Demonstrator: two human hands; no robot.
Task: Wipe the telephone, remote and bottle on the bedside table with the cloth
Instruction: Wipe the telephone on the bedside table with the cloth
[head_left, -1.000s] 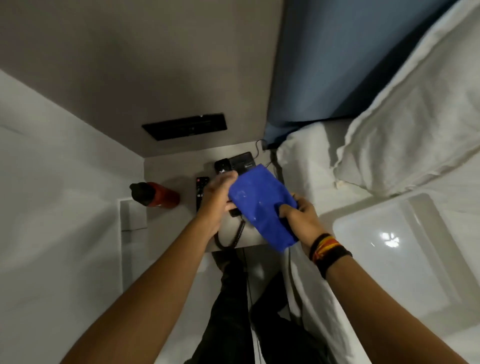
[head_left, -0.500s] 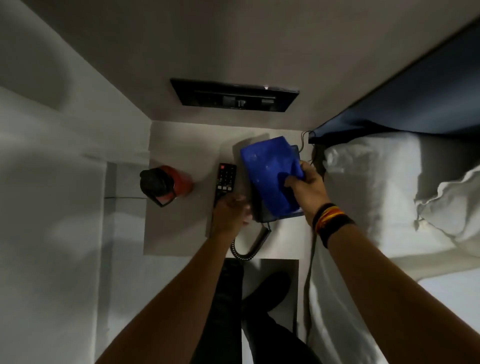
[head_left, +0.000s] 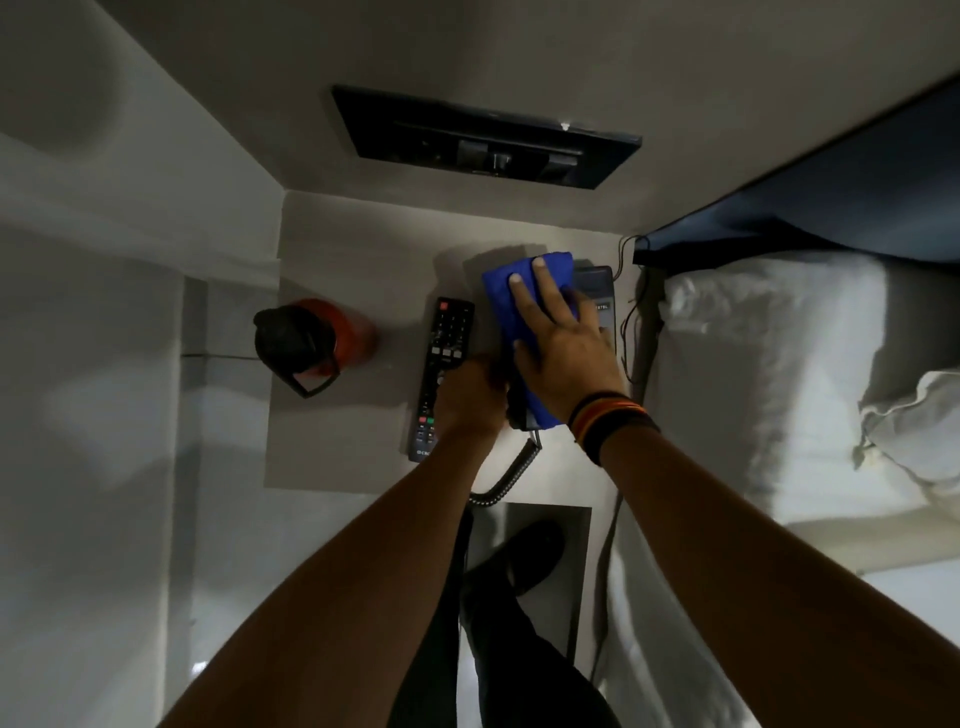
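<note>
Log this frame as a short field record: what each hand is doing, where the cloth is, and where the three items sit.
right hand: flat on blue cloth, pressing it onto telephone
left hand: at telephone's near left edge, grip unclear
remote: lies flat, left of telephone
bottle: red, black lid, upright, left of remote, untouched
bedside table: holds all three

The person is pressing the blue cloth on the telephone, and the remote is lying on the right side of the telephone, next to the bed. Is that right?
Not quite. The right hand does press the blue cloth on the telephone, but the remote lies on the telephone's left side, between it and the red bottle, away from the bed. The head view shows this.
</note>
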